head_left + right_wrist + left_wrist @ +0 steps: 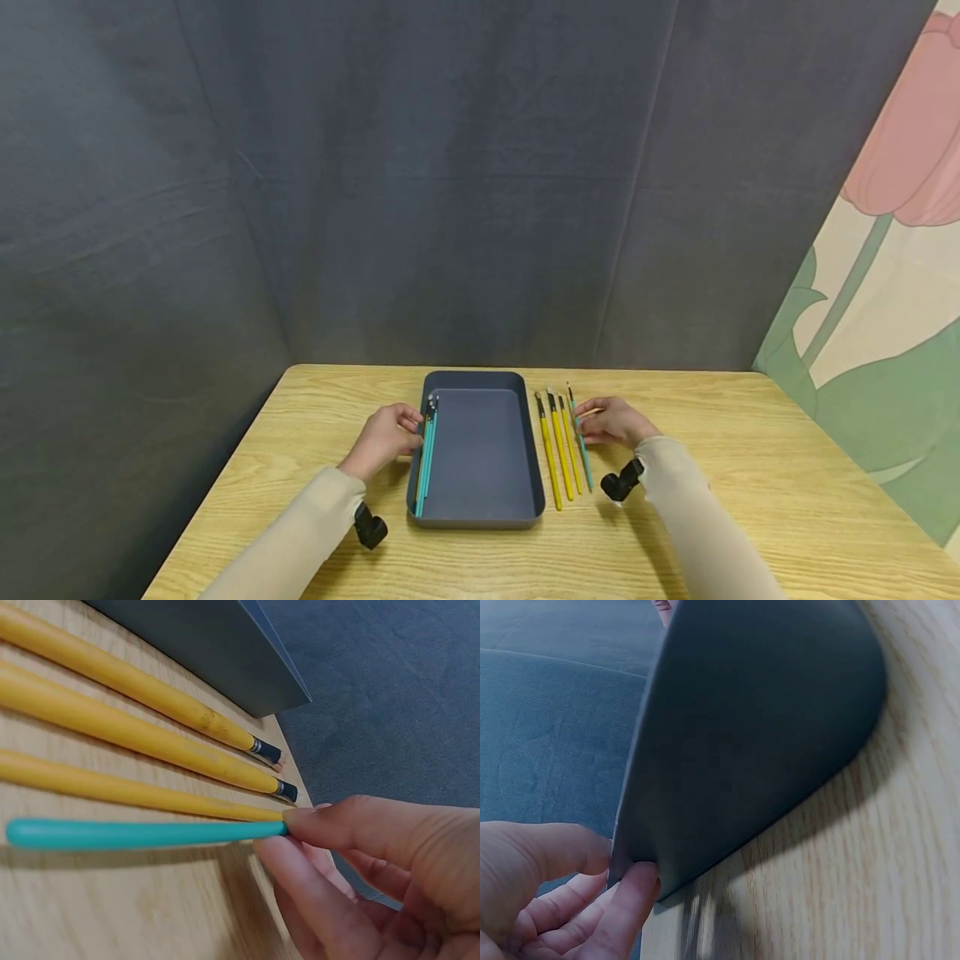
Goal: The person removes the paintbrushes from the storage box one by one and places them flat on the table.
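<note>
Teal brush point(135, 834) lies on the wooden table point(750, 500), outermost beside three yellow brushes point(558, 454); your right hand point(615, 421) pinches its upper end. Left of them sits the grey tray point(480, 500), two teal brushes point(425, 458) against its left wall, where your left hand point(384, 435) grips. No writing is legible.

Light wooden table point(750, 467). Behind it, creased dark grey cloth backdrop point(450, 167). At right, wall panel point(885, 250) painted with pink flower, perhaps a tulip. Three yellow brushes point(561, 454) lying side by side.
</note>
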`<act>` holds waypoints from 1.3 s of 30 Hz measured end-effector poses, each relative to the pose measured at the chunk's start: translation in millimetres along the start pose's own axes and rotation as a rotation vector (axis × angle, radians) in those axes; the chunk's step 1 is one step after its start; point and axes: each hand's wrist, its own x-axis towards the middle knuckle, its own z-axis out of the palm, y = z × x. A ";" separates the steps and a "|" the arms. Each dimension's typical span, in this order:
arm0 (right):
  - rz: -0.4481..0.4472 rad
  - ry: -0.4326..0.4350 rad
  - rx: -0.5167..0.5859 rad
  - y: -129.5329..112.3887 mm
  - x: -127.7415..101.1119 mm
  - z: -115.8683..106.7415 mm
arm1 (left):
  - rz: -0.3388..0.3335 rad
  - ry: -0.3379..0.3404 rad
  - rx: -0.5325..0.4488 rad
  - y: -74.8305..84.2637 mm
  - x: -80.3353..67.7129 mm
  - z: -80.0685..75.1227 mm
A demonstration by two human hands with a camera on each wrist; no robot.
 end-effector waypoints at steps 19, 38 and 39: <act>0.054 0.066 -0.076 -2.7 6.5 7.1 | -0.003 0.005 -0.004 2.8 0.2 -1.1; 0.125 0.128 -0.112 -10.0 11.9 14.1 | 0.009 0.005 -0.009 2.5 0.2 -0.3; 0.126 0.127 -0.115 -10.2 12.3 14.1 | 0.009 0.006 -0.010 2.7 0.1 -0.3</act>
